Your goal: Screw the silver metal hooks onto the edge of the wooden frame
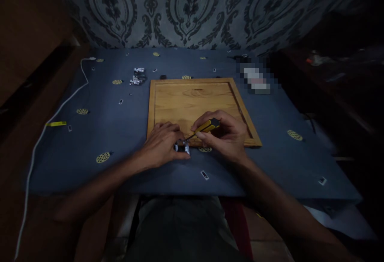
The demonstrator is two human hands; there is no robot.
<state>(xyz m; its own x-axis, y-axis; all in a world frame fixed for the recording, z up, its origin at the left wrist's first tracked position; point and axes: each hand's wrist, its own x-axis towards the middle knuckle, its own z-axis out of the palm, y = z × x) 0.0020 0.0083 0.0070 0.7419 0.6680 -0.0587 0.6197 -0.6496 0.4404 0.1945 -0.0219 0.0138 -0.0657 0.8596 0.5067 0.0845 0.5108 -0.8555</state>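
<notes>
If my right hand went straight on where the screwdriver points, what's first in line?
Probably the shiny metal piece at your left hand, met by the screwdriver; depth is unclear.

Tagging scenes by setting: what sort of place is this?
Probably a room in a home: ornately patterned backdrop, printed blue tablecloth and a loose white cable on the left.

no lettering is legible on the blue tablecloth's [270,170] printed tags [204,175].
</notes>
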